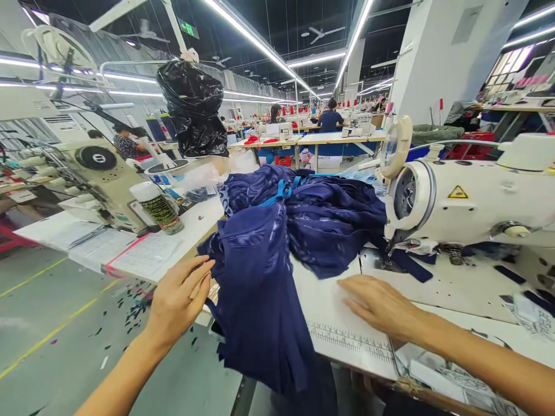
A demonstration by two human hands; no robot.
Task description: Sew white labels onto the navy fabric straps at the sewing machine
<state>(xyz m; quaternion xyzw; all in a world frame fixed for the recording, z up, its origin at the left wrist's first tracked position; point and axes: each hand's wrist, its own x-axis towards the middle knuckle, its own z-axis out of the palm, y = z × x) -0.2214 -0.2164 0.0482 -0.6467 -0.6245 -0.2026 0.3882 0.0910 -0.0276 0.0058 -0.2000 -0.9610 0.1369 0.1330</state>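
A heap of dark blue fabric [303, 225] lies on the white sewing table [333, 323], with one piece hanging over the front edge. My left hand [180, 297] pinches the left edge of that hanging piece, fingers closed on the cloth. My right hand [379, 303] rests flat on the table just right of the fabric, fingers stretched out, holding nothing. A white sewing machine [459, 196] stands at the right, a narrow dark blue strip [410, 263] under its needle area.
A thread cone [158, 208] and papers [143, 251] sit on the table's left end, beside another sewing machine [97, 173]. A black plastic bag [193, 107] hangs overhead. Other people work at tables further back. Fabric scraps litter the grey floor [56, 323] at left.
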